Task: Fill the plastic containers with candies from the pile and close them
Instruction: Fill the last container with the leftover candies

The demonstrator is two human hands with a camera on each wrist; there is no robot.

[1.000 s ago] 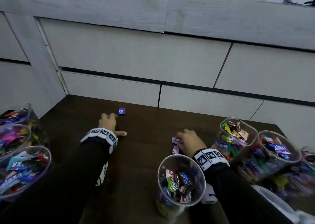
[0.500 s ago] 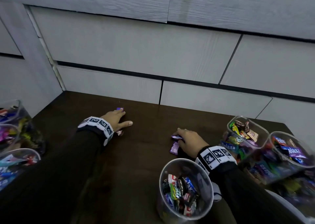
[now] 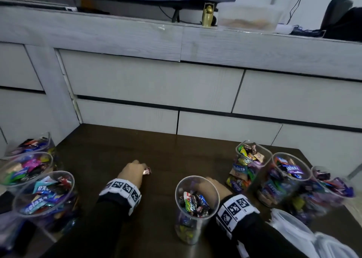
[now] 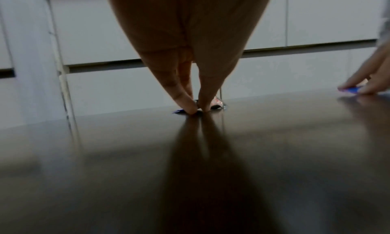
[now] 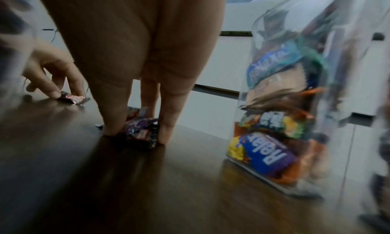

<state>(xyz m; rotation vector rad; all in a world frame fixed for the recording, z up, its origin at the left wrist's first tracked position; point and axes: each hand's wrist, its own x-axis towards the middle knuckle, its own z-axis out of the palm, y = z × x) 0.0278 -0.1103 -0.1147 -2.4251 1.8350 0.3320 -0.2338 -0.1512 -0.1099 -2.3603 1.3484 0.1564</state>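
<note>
My left hand [image 3: 131, 171] pinches a wrapped candy [image 3: 147, 171] on the counter [image 3: 160, 150]; my right hand [image 5: 135, 67] pinches the last candies [image 5: 141, 132]. The middle container [image 3: 196, 208] is half full, and I see no lids on.

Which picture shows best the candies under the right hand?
The right wrist view: the purple candies lie on the table between the right hand's fingertips. In the head view the half-filled container hides them. The left wrist view shows only a blue sliver.
</note>
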